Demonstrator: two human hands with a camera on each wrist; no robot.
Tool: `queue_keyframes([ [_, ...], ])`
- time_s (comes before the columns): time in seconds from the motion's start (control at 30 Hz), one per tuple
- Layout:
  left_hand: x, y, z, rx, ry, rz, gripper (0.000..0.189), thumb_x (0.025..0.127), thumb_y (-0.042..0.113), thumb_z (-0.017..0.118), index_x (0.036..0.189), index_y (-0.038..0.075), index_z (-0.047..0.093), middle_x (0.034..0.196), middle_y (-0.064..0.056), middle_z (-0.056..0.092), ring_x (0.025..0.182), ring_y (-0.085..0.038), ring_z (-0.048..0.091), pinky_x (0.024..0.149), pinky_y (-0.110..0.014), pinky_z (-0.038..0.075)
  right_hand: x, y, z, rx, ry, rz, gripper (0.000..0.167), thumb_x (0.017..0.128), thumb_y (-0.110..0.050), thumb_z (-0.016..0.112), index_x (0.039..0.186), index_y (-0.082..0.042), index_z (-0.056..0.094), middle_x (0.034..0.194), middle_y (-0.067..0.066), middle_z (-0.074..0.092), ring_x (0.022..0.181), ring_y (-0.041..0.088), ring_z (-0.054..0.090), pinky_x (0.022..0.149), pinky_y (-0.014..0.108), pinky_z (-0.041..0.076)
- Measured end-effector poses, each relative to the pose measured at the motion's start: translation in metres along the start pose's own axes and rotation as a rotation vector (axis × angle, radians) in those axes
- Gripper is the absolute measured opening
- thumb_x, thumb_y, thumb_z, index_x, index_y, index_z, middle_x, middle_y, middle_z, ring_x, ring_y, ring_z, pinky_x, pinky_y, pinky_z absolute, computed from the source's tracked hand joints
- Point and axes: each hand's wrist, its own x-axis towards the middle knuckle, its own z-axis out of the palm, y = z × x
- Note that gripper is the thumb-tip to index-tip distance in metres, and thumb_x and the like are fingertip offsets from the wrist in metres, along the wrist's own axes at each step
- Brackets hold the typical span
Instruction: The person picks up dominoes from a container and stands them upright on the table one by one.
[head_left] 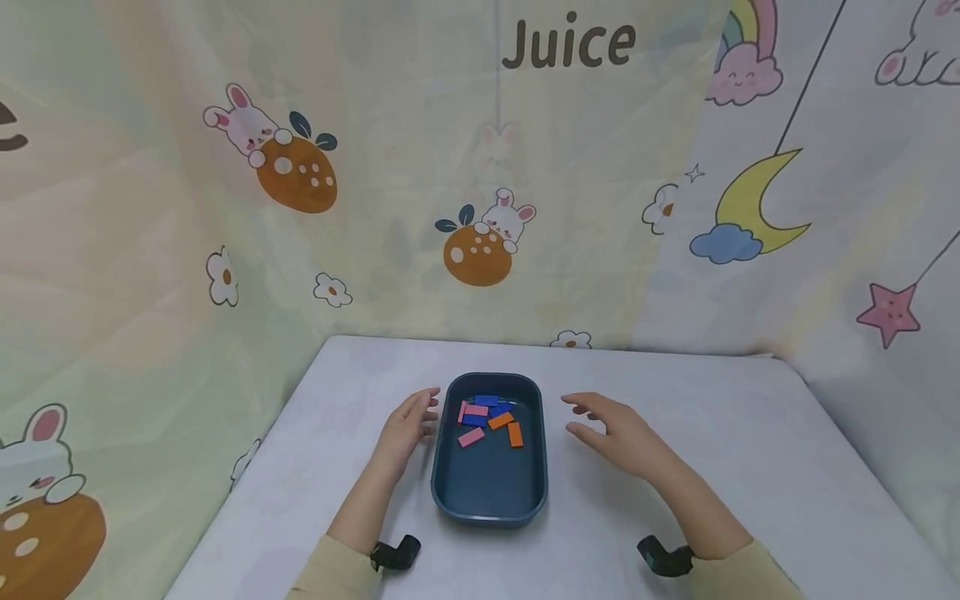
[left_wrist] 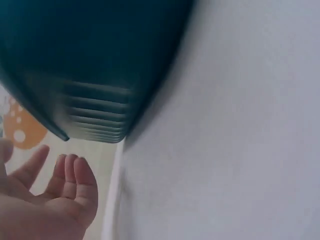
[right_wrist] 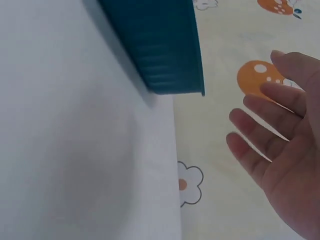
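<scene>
A dark blue-green tray point(head_left: 491, 487) with rounded corners lies lengthwise on the table. Inside, mostly toward its far half, are several small flat blocks: pink blocks point(head_left: 472, 437), blue blocks point(head_left: 486, 401) and orange blocks point(head_left: 515, 434). Just left of the tray is my left hand point(head_left: 407, 429), its fingers loosely bent and holding nothing. My right hand point(head_left: 618, 429) hovers off the tray's right side, thumb and fingers apart, with nothing in it. Ribbed outer walls of the tray point(left_wrist: 100, 45) show in the left wrist view, past the fingers of that hand point(left_wrist: 55, 205).
A white-covered table point(head_left: 600, 550) extends around the tray on all sides. Behind it hangs a printed curtain point(head_left: 405, 167) with rabbits, fruit and flowers, which also runs along the left and right sides. Black wrist cameras point(head_left: 397, 552) sit at both cuffs.
</scene>
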Motion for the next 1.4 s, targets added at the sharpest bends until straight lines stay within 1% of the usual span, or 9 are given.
queue_keyframes([
  [0.1, 0.001, -0.011, -0.001, -0.12, -0.034, -0.066, 0.051, 0.102, 0.051, 0.044, 0.139, 0.018, 0.055, 0.12, -0.013, 0.058, 0.096, -0.023, 0.061, 0.08, -0.032, 0.056, 0.017, -0.002, 0.001, 0.106, -0.019, 0.014, 0.045, 0.094, -0.044, 0.064, 0.135, -0.027, 0.058, 0.13, -0.001, 0.064, 0.111, 0.022, 0.062, 0.089, 0.043, 0.055],
  [0.2, 0.001, -0.018, -0.002, -0.139, -0.072, -0.089, 0.049, 0.102, 0.051, 0.042, 0.141, 0.022, 0.053, 0.112, -0.012, 0.057, 0.089, -0.021, 0.06, 0.074, -0.029, 0.054, 0.033, -0.004, 0.001, 0.187, -0.049, 0.017, 0.038, 0.095, -0.037, 0.064, 0.131, -0.025, 0.062, 0.126, -0.002, 0.066, 0.107, 0.019, 0.063, 0.089, 0.042, 0.055],
  [0.37, 0.001, -0.023, 0.0, -0.143, -0.131, -0.088, 0.041, 0.102, 0.048, 0.046, 0.14, 0.034, 0.053, 0.107, -0.01, 0.059, 0.087, -0.021, 0.058, 0.071, -0.029, 0.051, 0.061, -0.011, -0.001, 0.236, -0.116, 0.018, 0.032, 0.096, -0.033, 0.065, 0.127, -0.024, 0.066, 0.122, -0.002, 0.067, 0.104, 0.018, 0.062, 0.09, 0.042, 0.054],
  [0.5, 0.001, -0.025, 0.0, -0.128, -0.134, -0.076, 0.041, 0.099, 0.043, 0.056, 0.139, 0.038, 0.053, 0.102, -0.008, 0.059, 0.084, -0.022, 0.057, 0.07, -0.029, 0.051, 0.083, -0.022, 0.002, 0.24, -0.172, 0.014, 0.031, 0.095, -0.031, 0.066, 0.125, -0.023, 0.067, 0.121, -0.004, 0.067, 0.106, 0.018, 0.063, 0.093, 0.044, 0.053],
  [0.8, -0.002, -0.027, -0.001, -0.161, -0.173, 0.002, 0.05, 0.094, 0.039, 0.065, 0.142, 0.034, 0.052, 0.1, -0.009, 0.059, 0.079, -0.02, 0.055, 0.069, -0.028, 0.049, 0.122, -0.045, 0.029, 0.241, -0.274, -0.016, 0.03, 0.094, -0.029, 0.067, 0.124, -0.025, 0.068, 0.122, -0.006, 0.068, 0.117, 0.019, 0.061, 0.1, 0.047, 0.049],
  [1.03, -0.003, -0.029, -0.002, -0.178, -0.192, 0.014, 0.049, 0.094, 0.037, 0.066, 0.141, 0.034, 0.053, 0.097, -0.007, 0.058, 0.076, -0.019, 0.054, 0.068, -0.027, 0.048, 0.138, -0.06, 0.062, 0.22, -0.387, 0.0, 0.034, 0.093, -0.031, 0.067, 0.126, -0.023, 0.067, 0.127, -0.002, 0.066, 0.103, 0.017, 0.065, 0.094, 0.043, 0.053],
  [1.13, -0.002, -0.03, -0.003, -0.187, -0.2, 0.02, 0.049, 0.094, 0.036, 0.066, 0.141, 0.034, 0.053, 0.097, -0.007, 0.058, 0.075, -0.019, 0.053, 0.068, -0.027, 0.047, 0.142, -0.065, 0.075, 0.193, -0.392, 0.031, 0.039, 0.091, -0.033, 0.069, 0.129, -0.022, 0.065, 0.129, 0.002, 0.065, 0.1, 0.019, 0.066, 0.093, 0.045, 0.053],
  [1.23, 0.0, -0.03, -0.004, -0.202, -0.21, 0.023, 0.048, 0.095, 0.033, 0.065, 0.141, 0.034, 0.054, 0.097, -0.008, 0.058, 0.075, -0.018, 0.053, 0.068, -0.027, 0.047, 0.142, -0.069, 0.085, 0.145, -0.379, 0.035, 0.046, 0.089, -0.035, 0.072, 0.131, -0.02, 0.063, 0.13, 0.004, 0.065, 0.109, 0.023, 0.064, 0.099, 0.05, 0.049],
  [1.4, 0.001, -0.031, -0.004, -0.214, -0.209, 0.033, 0.046, 0.096, 0.029, 0.064, 0.141, 0.033, 0.054, 0.096, -0.008, 0.058, 0.073, -0.017, 0.054, 0.068, -0.027, 0.048, 0.142, -0.069, 0.097, 0.162, -0.362, 0.054, 0.049, 0.088, -0.035, 0.073, 0.132, -0.017, 0.062, 0.131, 0.005, 0.064, 0.114, 0.025, 0.063, 0.098, 0.05, 0.05],
])
